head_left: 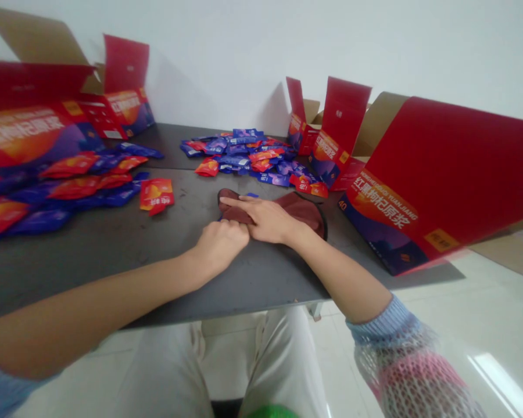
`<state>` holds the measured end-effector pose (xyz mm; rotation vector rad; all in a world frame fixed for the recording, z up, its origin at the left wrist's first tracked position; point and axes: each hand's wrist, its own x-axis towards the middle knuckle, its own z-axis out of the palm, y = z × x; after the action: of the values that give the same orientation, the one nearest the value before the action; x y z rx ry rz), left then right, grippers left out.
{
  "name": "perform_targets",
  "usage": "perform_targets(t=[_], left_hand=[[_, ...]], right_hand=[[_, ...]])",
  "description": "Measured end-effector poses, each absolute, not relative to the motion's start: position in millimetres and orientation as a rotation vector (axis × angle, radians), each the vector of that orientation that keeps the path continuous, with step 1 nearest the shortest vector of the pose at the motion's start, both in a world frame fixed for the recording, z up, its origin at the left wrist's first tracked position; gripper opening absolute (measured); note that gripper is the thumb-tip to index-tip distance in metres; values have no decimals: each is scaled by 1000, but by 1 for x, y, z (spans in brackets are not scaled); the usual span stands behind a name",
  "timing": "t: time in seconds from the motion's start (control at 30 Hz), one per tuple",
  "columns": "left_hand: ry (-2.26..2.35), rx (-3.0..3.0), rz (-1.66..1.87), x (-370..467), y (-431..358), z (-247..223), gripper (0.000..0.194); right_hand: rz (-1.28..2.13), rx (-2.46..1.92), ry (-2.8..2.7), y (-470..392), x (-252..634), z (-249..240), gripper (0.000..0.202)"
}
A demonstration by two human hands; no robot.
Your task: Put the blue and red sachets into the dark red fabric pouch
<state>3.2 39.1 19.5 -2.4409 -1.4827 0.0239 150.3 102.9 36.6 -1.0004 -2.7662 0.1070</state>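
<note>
Head view: the left hand (pixel 224 244) is resting in a fist, perhaps gripping the cloth (pixel 307 212), while the right hand (pixel 265 219) is lying outstretched over it.

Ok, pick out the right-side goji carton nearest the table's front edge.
The rightmost goji carton, largest in view; the other cartons on that side stand farther back, nearer the wall.

Workroom, seemingly — open printed cartons (pixel 381 212), heaped sachets (pixel 239 154).

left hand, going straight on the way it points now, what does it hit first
The left hand would probably meet the right hand, on the brown cloth; any gap between them is unclear.
</note>
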Motion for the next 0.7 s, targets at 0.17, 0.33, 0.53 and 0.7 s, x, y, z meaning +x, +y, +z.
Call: perform_targets(t=[0.17, 0.33, 0.53, 0.7], left_hand=[[-1421, -2458, -17, 0, 39, 17, 31], [-1398, -2463, -123, -3, 36, 16, 27], [-1415, -2472, -152, -3, 41, 14, 25], [-1360, -2488, -144, -3, 49, 11, 32]], right_hand=[[238, -1024, -2757, 120, 154, 30, 57], [82, -1456, -2544, 128, 152, 24, 44], [299, -1289, -2389, 128, 173, 30, 71], [568, -1084, -2447, 121, 163, 30, 75]])
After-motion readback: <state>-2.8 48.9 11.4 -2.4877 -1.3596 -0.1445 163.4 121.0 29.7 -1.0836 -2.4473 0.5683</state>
